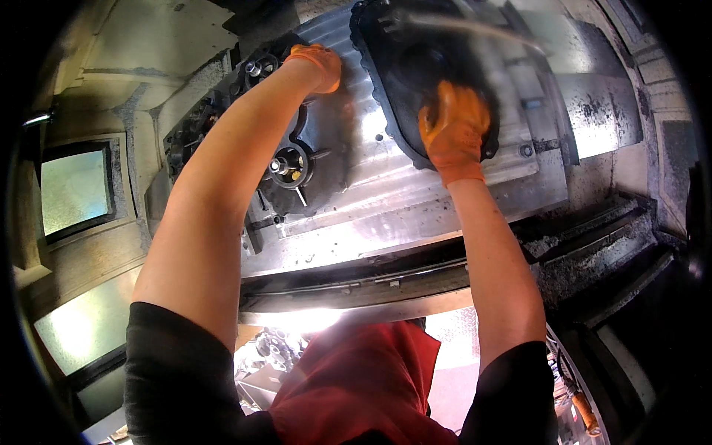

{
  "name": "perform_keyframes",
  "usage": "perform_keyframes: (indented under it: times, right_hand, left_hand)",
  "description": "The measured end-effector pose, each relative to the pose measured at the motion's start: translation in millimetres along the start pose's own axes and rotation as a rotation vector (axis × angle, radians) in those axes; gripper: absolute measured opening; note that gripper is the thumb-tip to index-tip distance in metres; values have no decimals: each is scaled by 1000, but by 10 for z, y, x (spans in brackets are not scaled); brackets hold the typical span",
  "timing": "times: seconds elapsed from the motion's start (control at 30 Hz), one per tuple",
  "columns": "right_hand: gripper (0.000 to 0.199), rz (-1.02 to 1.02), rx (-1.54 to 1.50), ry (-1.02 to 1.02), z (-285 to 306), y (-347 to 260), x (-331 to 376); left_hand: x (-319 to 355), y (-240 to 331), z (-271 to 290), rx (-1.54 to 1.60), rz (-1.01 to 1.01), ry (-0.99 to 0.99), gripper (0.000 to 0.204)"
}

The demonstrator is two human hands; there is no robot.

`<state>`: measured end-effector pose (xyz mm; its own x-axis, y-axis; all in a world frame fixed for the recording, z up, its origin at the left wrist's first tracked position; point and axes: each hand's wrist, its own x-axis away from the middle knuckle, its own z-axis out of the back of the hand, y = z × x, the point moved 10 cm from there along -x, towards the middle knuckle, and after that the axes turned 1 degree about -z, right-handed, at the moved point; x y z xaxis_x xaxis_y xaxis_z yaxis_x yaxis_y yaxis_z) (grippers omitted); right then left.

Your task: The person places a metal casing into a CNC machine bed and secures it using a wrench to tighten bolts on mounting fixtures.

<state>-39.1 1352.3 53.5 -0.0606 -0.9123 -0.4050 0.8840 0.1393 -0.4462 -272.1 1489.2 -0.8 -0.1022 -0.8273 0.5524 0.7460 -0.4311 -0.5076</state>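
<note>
Both my hands wear orange gloves and reach up into a machine enclosure. My left hand [317, 65] presses on the upper edge of a dark cast part [311, 159] clamped to a ribbed metal fixture plate [386, 185], near a round fitting [259, 68]. A second round clamp [289, 167] sits lower on that part. My right hand [454, 130] grips the lower rim of a second dark, oval cast housing [415, 67] mounted on the same plate. A blurred thin hose or jet [482, 30] crosses above that housing.
Beige machine walls with a window [74, 189] stand at the left. Dark chip-covered steps and guards [593, 245] lie at the right. A metal ledge [356, 293] runs below the plate. My red garment [356, 386] fills the bottom; a tool with an orange handle [586, 411] lies lower right.
</note>
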Motion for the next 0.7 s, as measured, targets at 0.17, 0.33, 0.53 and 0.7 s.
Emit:
perform_keyframes:
  times: [0.17, 0.33, 0.53, 0.7]
  right_hand:
    - [45, 0, -1, -20, -11, -46, -10]
    - [45, 15, 7, 36, 41, 39, 6]
    - [45, 35, -5, 46, 25, -30, -2]
    - [45, 53, 66, 69, 78, -57, 5]
  left_hand:
    - [-358, -40, -497, -415, -81, 12, 51]
    - [58, 158, -40, -76, -161, -45, 50]
    - [158, 107, 31, -95, -163, -35, 41]
    - [596, -201, 384, 339, -188, 668, 46]
